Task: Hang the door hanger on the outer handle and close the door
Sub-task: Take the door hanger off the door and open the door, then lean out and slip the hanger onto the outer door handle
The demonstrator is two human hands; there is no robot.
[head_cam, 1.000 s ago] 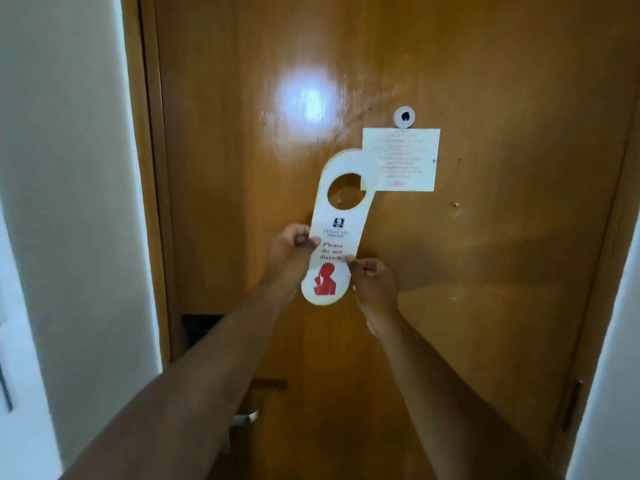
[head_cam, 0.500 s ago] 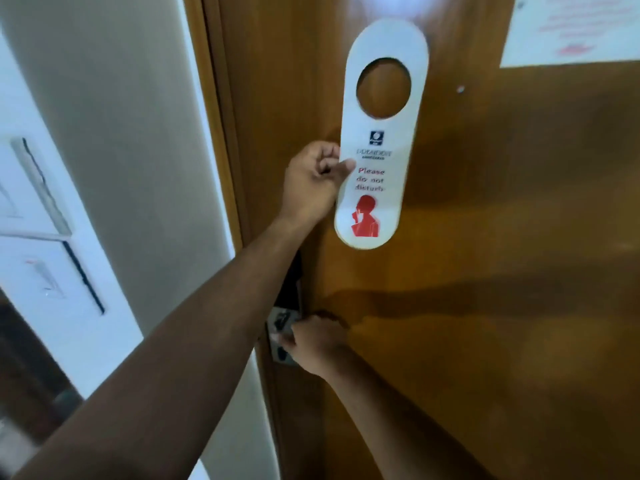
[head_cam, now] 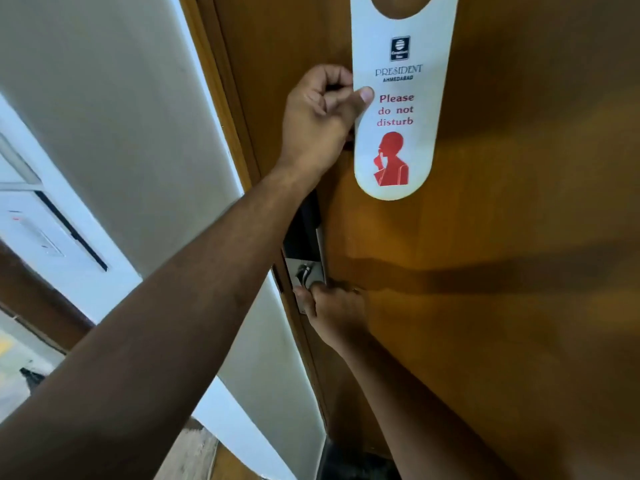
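A white door hanger (head_cam: 398, 140) with red "Please do not disturb" lettering and a red figure is held upright against the brown wooden door (head_cam: 519, 220). Its round hole is cut off by the top edge of the view. My left hand (head_cam: 320, 116) pinches the hanger's left edge between thumb and fingers. Lower down, my right hand (head_cam: 334, 315) is closed around the inner door handle, which it hides. The metal lock plate (head_cam: 306, 271) shows just above that hand at the door's edge.
The wooden door frame (head_cam: 221, 98) runs down the left of the door, with a white wall (head_cam: 121, 133) beside it. A white wall panel (head_cam: 38, 230) sits at the far left. Floor shows at the bottom left.
A second ago both hands held the hanger. My right hand let go and dropped to the door handle. The view moved closer and the hanger now sits higher in frame.
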